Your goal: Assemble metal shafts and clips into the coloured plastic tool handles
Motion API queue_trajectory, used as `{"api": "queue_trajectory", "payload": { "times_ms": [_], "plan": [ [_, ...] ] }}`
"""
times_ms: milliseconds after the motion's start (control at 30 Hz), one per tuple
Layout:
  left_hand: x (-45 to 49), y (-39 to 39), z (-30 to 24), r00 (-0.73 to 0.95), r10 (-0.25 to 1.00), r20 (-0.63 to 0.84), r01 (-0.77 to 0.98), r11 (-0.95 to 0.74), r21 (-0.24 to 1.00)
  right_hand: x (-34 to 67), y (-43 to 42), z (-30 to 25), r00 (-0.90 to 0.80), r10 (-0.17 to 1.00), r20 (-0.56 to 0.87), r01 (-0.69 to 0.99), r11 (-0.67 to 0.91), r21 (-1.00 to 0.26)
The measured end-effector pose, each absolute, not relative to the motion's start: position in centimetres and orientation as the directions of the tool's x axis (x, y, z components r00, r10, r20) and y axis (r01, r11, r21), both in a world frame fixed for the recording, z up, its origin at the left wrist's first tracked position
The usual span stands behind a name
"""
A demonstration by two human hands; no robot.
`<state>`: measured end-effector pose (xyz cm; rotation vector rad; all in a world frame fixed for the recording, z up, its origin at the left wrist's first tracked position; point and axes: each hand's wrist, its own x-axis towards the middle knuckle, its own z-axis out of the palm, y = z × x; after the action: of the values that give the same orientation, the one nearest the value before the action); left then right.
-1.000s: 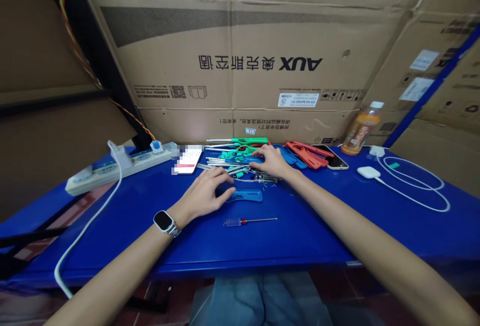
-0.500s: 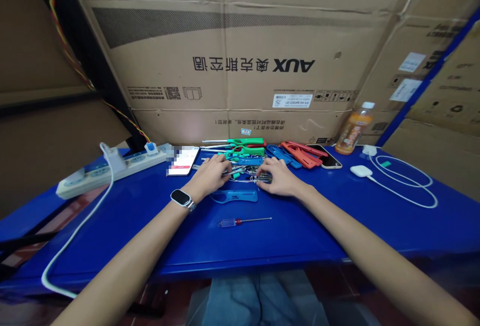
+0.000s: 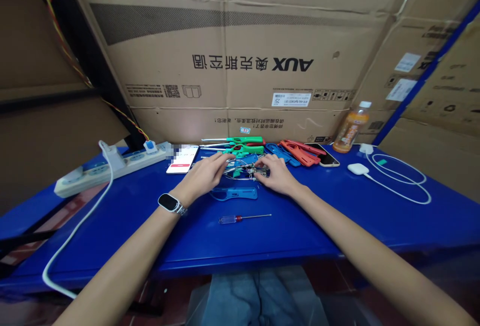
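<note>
My left hand (image 3: pixel 208 172) is over the left side of a heap of small lighter parts (image 3: pixel 242 170), fingers bent together at some thin metal pieces. My right hand (image 3: pixel 276 173) curls its fingers and thumb around small parts at the heap's right side. What either hand grips is too small to make out. Wires, metal bits and green pieces show in the heap. Just in front lies a blue lighter casing half (image 3: pixel 236 193). Nearer the table edge is a screwdriver (image 3: pixel 243 218) with a clear and red handle. Behind the heap lie green long-nosed lighters (image 3: pixel 245 148).
Red casings (image 3: pixel 302 153) and blue casings (image 3: pixel 283 155) lie right of the heap, beside a phone (image 3: pixel 328 156). Another phone (image 3: pixel 183 160) lies at left, near a power strip (image 3: pixel 112 166). An orange drink bottle (image 3: pixel 351 128) and white charging cable (image 3: pixel 408 196) are at right. Cardboard (image 3: pixel 240 31) walls the back.
My left hand has shifted slightly left. The dark piece at my right fingertips no longer shows clearly; small parts now lie in view there. The screwdriver and blue casing stay put.
</note>
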<state>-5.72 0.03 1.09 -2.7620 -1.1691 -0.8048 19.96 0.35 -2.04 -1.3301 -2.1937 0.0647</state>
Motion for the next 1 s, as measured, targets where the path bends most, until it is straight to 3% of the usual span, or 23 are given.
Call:
{"api": "queue_trajectory", "payload": {
  "times_ms": [267, 533, 800, 1000],
  "plan": [
    [-5.2, -0.3, 1.5, 0.504, 0.657, 0.56, 0.642, -0.719, 0.266, 19.3, 0.4, -1.7, -0.302, 0.806, 0.508, 0.781, 0.515, -0.352],
    [-5.2, 0.2, 1.0, 0.49, 0.703, 0.515, 0.65, -0.689, 0.321, 18.8, 0.7, -1.9, -0.33, 0.806, 0.491, 0.753, 0.538, -0.378],
    [-4.6, -0.6, 0.9, 0.55, 0.729, 0.407, 0.717, -0.662, 0.218, 18.3, 0.7, -1.9, -0.384, 0.794, 0.472, 0.745, 0.568, -0.35],
    [-4.4, -0.5, 0.6, 0.57, 0.728, 0.38, 0.749, -0.651, 0.125, 18.3, 1.1, -2.0, -0.35, 0.802, 0.485, 0.72, 0.561, -0.408]
  ]
}}
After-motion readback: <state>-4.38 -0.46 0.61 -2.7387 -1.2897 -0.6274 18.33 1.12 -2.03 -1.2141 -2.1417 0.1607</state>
